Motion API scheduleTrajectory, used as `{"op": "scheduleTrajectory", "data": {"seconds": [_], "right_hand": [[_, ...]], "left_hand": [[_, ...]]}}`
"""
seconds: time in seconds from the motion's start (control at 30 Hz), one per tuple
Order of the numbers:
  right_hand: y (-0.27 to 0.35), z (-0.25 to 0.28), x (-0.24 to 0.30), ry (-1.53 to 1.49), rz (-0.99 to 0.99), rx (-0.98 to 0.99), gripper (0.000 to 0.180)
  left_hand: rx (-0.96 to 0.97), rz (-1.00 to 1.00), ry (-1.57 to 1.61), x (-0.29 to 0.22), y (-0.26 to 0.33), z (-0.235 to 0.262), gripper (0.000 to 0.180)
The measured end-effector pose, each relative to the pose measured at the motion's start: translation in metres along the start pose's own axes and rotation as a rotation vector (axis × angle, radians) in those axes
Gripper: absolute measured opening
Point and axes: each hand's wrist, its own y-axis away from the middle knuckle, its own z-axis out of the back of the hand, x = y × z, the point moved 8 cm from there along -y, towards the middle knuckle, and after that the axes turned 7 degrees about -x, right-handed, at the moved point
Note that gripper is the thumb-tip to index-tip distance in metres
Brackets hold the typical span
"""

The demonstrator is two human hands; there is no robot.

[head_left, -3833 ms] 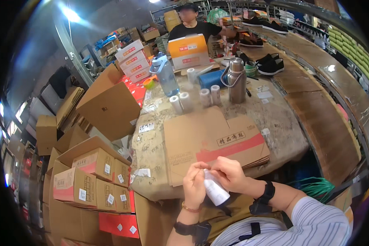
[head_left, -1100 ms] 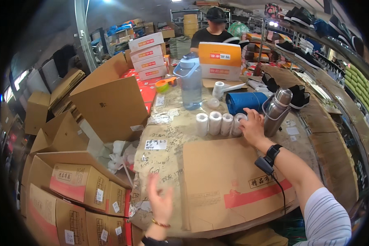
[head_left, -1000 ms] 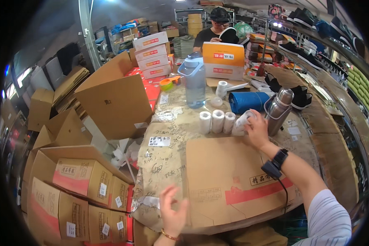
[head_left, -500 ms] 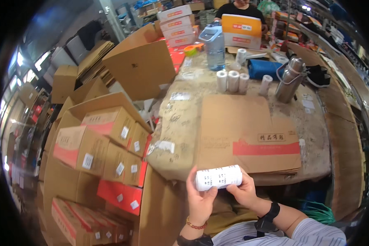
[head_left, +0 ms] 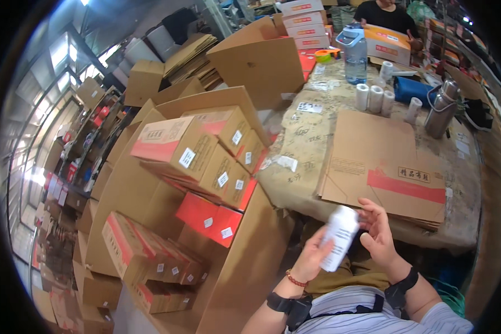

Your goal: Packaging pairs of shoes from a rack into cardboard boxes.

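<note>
A white roll of printed labels (head_left: 339, 238) stands tilted, nearly upright, in my left hand (head_left: 310, 257), whose fingers wrap its lower left side. My right hand (head_left: 381, 236) is just right of the roll's upper end, its fingers apart and curved. Whether a fingertip touches the roll I cannot tell. Beyond my hands, a stack of flat brown cardboard (head_left: 367, 145) with a red stripe lies on the table (head_left: 295, 161). To the left, a large open carton (head_left: 245, 267) holds brown and red shoeboxes (head_left: 172, 139) with white labels.
More white rolls (head_left: 375, 99) stand on the table near a water jug (head_left: 355, 58), a blue bundle (head_left: 412, 89) and a steel flask (head_left: 443, 108). At the far side a person (head_left: 388, 16) handles an orange and white box (head_left: 387, 44). Another open carton (head_left: 256, 67) stands behind.
The view has swung left. The roll has turned from level between both hands to steeply tilted in my left hand. My right hand has let go of its end.
</note>
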Motion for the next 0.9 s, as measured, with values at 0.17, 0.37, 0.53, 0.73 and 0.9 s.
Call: {"op": "scheduleTrajectory", "data": {"seconds": [0.17, 0.37, 0.53, 0.73, 0.9], "right_hand": [[0.013, -0.021, -0.02, 0.18, -0.068, 0.341, 0.029], [0.007, -0.03, -0.022, 0.041, -0.043, 0.173, 0.027], [0.009, -0.025, -0.039, 0.153, -0.255, 0.22, 0.019], [0.003, -0.036, -0.014, 0.316, 0.087, 0.333, 0.017], [0.0, -0.024, -0.007, 0.332, 0.113, 0.315, 0.021]], "left_hand": [[-0.058, 0.111, -0.008, 0.003, 0.005, 0.006, 0.044], [-0.292, -0.212, -0.156, -0.021, 0.017, 0.019, 0.031], [-0.219, -0.119, -0.127, -0.015, 0.013, 0.023, 0.028], [-0.273, -0.236, -0.143, -0.04, 0.015, 0.024, 0.026], [-0.2, -0.357, -0.383, -0.062, 0.009, 0.013, 0.028]]}}
